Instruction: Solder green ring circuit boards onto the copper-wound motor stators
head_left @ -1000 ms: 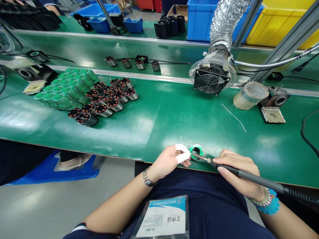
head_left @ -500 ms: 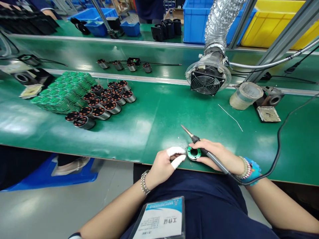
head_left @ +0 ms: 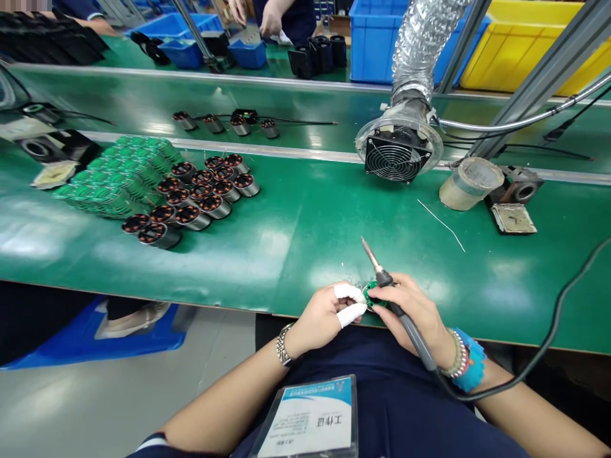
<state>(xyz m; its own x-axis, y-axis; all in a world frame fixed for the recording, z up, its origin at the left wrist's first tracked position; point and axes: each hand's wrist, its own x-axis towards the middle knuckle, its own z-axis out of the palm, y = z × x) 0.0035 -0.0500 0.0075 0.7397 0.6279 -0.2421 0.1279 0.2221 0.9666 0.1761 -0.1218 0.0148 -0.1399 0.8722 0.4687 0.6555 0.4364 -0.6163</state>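
Observation:
A small round green circuit board [head_left: 369, 291] sits between my hands near the front edge of the bench, partly hidden by fingers. White finger cots cover the thumb and forefinger of my left hand [head_left: 321, 313], which pinches the board's left side. My right hand [head_left: 420, 312] is closed round a soldering iron [head_left: 414, 338], its bare tip pointing up and away over the green bench top. Thumb and forefinger of that same hand also touch the board from the right. Whether a motor core lies beneath the board, I cannot tell.
Stacked green boards [head_left: 119, 175] and several copper-wound motor stators [head_left: 191, 216] stand to the left. Beyond hangs a fume fan [head_left: 398, 158]; right of it are a solder wire [head_left: 442, 224], a tape-wrapped cup [head_left: 470, 184] and an iron stand [head_left: 518, 191]. A person's hands [head_left: 271, 20] show across the bench.
My left hand has moved right and closed on the board. The right hand has shifted its fingers over the board, and the iron's tip has swung right. Another person's hands have appeared opposite.

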